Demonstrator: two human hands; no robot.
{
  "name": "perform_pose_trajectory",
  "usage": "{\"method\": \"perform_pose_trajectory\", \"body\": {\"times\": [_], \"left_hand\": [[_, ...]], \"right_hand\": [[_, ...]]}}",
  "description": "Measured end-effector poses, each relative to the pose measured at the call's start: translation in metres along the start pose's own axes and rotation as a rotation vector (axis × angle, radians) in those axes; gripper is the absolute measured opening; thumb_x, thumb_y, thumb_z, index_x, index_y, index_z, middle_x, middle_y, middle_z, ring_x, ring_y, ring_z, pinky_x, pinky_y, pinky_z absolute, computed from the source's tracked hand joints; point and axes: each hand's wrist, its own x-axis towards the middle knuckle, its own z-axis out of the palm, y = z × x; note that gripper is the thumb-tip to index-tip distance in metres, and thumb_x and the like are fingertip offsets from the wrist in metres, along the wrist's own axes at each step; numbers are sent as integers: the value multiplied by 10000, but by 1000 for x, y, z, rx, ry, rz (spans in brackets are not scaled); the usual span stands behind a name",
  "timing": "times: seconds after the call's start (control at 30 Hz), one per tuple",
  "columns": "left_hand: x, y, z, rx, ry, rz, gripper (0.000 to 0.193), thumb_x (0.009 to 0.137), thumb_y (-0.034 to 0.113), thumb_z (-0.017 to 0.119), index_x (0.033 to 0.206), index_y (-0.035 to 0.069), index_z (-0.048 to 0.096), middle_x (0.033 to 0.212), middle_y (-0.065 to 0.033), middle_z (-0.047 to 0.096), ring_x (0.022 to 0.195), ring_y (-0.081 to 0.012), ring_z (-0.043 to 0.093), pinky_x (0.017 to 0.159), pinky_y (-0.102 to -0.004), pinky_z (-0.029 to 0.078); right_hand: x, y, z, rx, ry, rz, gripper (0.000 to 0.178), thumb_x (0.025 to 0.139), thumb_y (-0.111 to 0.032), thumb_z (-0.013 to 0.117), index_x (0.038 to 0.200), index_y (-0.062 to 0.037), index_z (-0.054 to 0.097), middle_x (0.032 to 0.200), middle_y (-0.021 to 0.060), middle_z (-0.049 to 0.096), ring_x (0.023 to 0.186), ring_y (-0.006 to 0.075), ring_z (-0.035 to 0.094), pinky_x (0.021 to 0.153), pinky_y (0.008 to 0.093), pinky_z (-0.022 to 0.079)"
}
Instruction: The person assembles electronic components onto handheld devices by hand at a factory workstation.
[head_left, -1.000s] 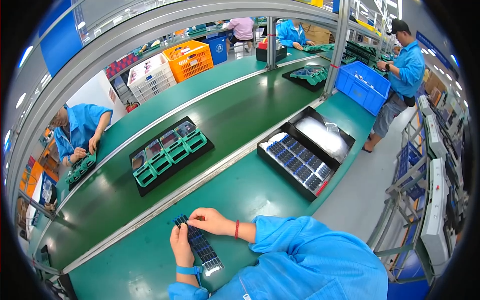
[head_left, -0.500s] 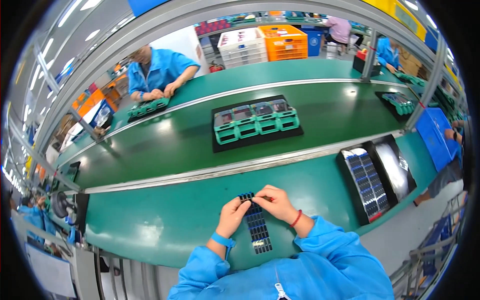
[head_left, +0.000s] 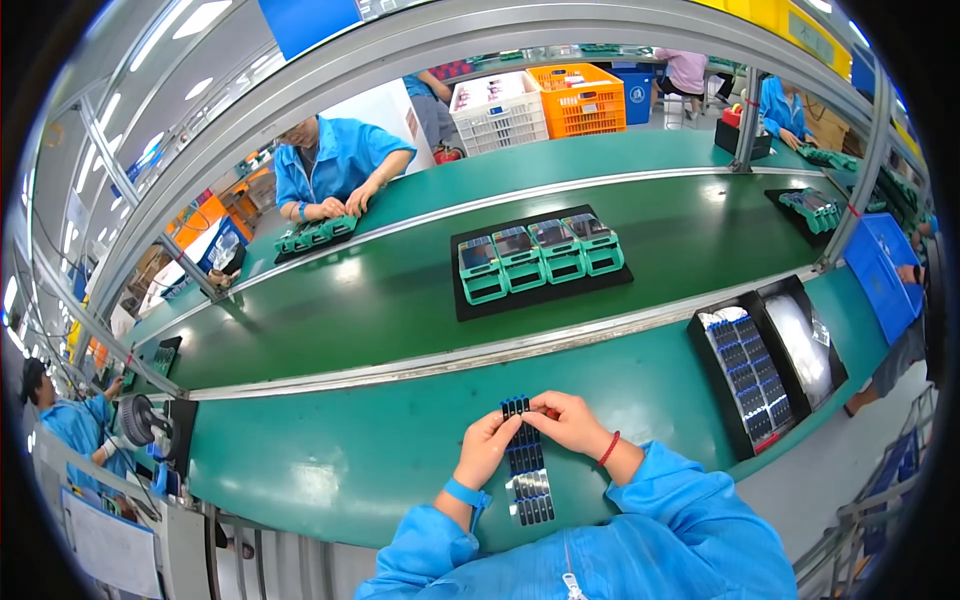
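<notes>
A narrow sheet of small black parts (head_left: 526, 458), in rows with blue ends, lies upright in front of me over the green bench. Its lower end looks pale and shiny. My left hand (head_left: 484, 450) is closed at its upper left edge, thumb and fingers pinched on it. From the other side my right hand (head_left: 570, 424) pinches the upper right part, its thumb close to the left thumb. Whether a single part is between the fingertips is too small to tell. A blue band sits on my left wrist, a red cord on my right.
Right of me stands a black box (head_left: 709, 372) with more such sheets and a clear bag. Beyond the bench's metal rail (head_left: 420, 361), a black tray (head_left: 548, 299) carries several green housings. A blue bin (head_left: 884, 270) is far right. A co-worker (head_left: 340, 165) handles green housings across the line.
The view has shifted slightly, moving the scene right and down in the picture. Both hands stay pinched at the sheet's upper end. More of the sheet's lower end now looks pale.
</notes>
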Motion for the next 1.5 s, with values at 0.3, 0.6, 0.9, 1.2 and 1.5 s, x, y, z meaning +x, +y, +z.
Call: {"method": "perform_pose_trajectory", "body": {"times": [0.3,0.6,0.9,1.2,1.5], "left_hand": [[1,2,0,210,71,101,338,923,198,588,650,38,471,622,38,380,598,-53,346,518,-249,303],[0,7,-2,265,70,57,282,918,199,595,697,30,546,643,39,451,619,-47,390,531,-238,327],[1,0,-3,200,76,67,242,905,187,611,724,30,581,635,58,470,615,-36,401,532,-230,339],[-1,4,-4,197,74,75,255,905,182,610,706,33,554,636,56,468,615,-35,393,526,-234,332],[-1,6,-10,166,94,51,207,897,159,615,746,23,583,658,47,485,634,-40,411,541,-227,338]], "right_hand": [[-1,-5,1,-34,34,-63,160,828,-177,708,836,-30,647,669,-16,574,609,42,487,536,214,403],[1,-5,0,-33,28,43,231,814,-235,725,749,-34,631,627,-17,563,579,47,472,513,226,396],[2,-2,1,-48,27,11,252,810,-255,725,736,-36,624,625,7,567,572,68,485,511,241,408],[3,-2,5,-51,28,10,236,812,-245,720,749,-37,630,640,13,576,578,76,493,519,246,416],[7,0,10,-59,29,4,244,822,-263,708,760,-38,635,651,29,583,581,91,505,528,257,424]]}}
